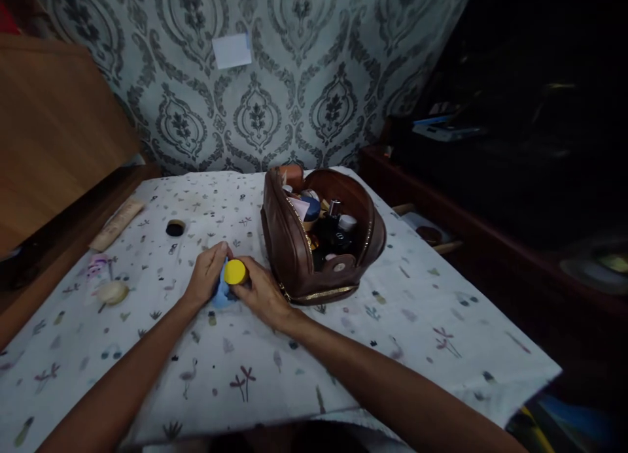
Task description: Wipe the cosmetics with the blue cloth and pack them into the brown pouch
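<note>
A small round container with a yellow lid is between my hands, just above the patterned tablecloth. My right hand is closed round it from the right, thumb and fingers at its sides. Soft light-blue material, looking like a cloth, shows beneath and to the left of the lid. My left hand is closed on this blue material, its fingers partly hidden. Right beside my right hand stands a brown toiletry bag, unzipped and full of small bottles, jars and make-up items.
A dark round jar stands behind my left hand. Along the left edge lie a beige tube, a pinkish-purple item and a cream round object. A wooden panel rises at left; an open drawer is at right.
</note>
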Tool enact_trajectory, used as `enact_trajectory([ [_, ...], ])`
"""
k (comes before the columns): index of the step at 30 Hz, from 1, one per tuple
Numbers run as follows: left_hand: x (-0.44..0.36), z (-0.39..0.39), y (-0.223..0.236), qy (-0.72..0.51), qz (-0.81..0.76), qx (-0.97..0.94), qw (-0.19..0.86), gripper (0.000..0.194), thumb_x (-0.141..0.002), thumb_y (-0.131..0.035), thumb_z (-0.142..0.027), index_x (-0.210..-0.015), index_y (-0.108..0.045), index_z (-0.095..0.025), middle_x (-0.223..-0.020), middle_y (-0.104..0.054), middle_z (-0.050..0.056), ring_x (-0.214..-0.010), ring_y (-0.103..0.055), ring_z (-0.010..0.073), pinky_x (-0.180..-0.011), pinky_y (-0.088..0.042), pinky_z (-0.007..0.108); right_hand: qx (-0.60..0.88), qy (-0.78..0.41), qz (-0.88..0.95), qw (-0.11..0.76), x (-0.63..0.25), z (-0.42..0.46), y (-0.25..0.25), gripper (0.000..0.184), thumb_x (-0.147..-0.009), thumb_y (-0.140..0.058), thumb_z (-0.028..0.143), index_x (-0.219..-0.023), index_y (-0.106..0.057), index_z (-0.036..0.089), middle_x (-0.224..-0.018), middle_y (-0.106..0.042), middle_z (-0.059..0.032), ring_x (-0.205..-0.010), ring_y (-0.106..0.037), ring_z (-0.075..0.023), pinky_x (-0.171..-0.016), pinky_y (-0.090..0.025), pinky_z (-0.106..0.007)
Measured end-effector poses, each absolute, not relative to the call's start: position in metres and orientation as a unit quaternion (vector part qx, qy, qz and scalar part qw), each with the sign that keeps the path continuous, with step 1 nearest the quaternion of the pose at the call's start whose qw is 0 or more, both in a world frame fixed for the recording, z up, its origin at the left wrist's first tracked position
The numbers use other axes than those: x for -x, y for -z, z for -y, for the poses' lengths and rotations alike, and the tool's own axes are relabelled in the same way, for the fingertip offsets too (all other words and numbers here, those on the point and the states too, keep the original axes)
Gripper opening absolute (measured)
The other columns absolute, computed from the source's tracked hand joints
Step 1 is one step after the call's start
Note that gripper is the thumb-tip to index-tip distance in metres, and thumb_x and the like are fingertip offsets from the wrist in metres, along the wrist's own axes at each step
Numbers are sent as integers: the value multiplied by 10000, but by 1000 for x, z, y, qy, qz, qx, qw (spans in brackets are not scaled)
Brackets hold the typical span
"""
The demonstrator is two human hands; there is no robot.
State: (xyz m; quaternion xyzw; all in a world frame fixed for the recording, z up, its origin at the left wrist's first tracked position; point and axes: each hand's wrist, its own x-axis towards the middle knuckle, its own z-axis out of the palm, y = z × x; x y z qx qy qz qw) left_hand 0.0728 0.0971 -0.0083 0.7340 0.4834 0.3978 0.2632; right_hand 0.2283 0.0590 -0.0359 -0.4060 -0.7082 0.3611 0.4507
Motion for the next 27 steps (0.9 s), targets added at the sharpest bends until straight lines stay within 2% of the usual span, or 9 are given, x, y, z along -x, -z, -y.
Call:
enact_trajectory([
  [3,-74,-97,7,-426,-483,-705,295,497,-989,-357,-603,-800,-560,-190,-710,-535,-13,-678,-509,140,-660,-436,256,404,-420,675,452,-231,-55,26,357,-851,-670,253,-1185,-566,181,-981,-643,-6,-860,-595,-171,-817,-504,-302],
  [6,-77,-95,5,-438,-467,-677,363,506,-953,-428,-653,-852,-600,-188,-780,-585,-3,-758,-548,153,-724,-459,258,407,-440,651,466,-231,-52,23,373,-863,-674,291,-1200,-561,178,-1025,-643,-21,-886,-596,-180,-824,-501,-310],
  [9,-81,-93,4,-435,-462,-646,424,506,-911,-490,-683,-887,-620,-194,-832,-628,3,-809,-584,167,-767,-500,266,376,-451,626,513,-229,-54,27,458,-874,-672,273,-1299,-533,177,-1239,-634,-80,-1149,-597,-211,-1026,-470,-361],
  [12,-86,-92,3,-444,-468,-610,461,505,-829,-597,-699,-873,-634,-197,-848,-656,5,-821,-607,180,-770,-535,277,366,-454,619,526,-228,-55,31,549,-849,-721,247,-1361,-530,202,-1474,-523,-113,-1438,-427,-230,-1227,-294,-413],
  [14,-89,-91,4,-446,-476,-586,481,533,-750,-665,-719,-823,-639,-192,-800,-662,7,-774,-614,189,-728,-551,292,386,-452,625,506,-229,-53,30,583,-825,-758,234,-1372,-555,235,-1560,-442,-106,-1516,-324,-240,-1263,-230,-436],
  [17,-89,-91,10,-457,-511,-544,484,573,-685,-695,-742,-807,-675,-183,-807,-704,33,-781,-654,219,-738,-575,322,418,-449,629,478,-230,-48,26,661,-797,-787,205,-1414,-557,258,-1576,-408,-108,-1521,-317,-249,-1256,-258,-441],
  [23,-69,-95,32,-463,-567,-580,357,389,-776,-651,-583,-925,-706,-228,-1027,-755,54,-1047,-691,263,-897,-579,359,429,-372,666,484,-226,-40,21,700,-771,-798,168,-1417,-537,234,-1478,-466,-111,-1436,-427,-249,-1217,-348,-418],
  [25,-64,-96,32,-457,-543,-618,338,330,-782,-661,-545,-910,-692,-243,-994,-754,44,-1031,-690,256,-879,-584,352,420,-312,699,487,-226,-38,21,658,-791,-794,180,-1397,-545,241,-1436,-494,-105,-1364,-488,-241,-1173,-412,-401],
  [27,-64,-96,29,-435,-517,-646,355,326,-853,-583,-560,-857,-669,-246,-868,-736,31,-890,-700,238,-797,-597,344,417,-250,734,474,-228,-37,19,605,-816,-796,230,-1374,-563,245,-1365,-538,-102,-1283,-528,-244,-1106,-478,-395],
])
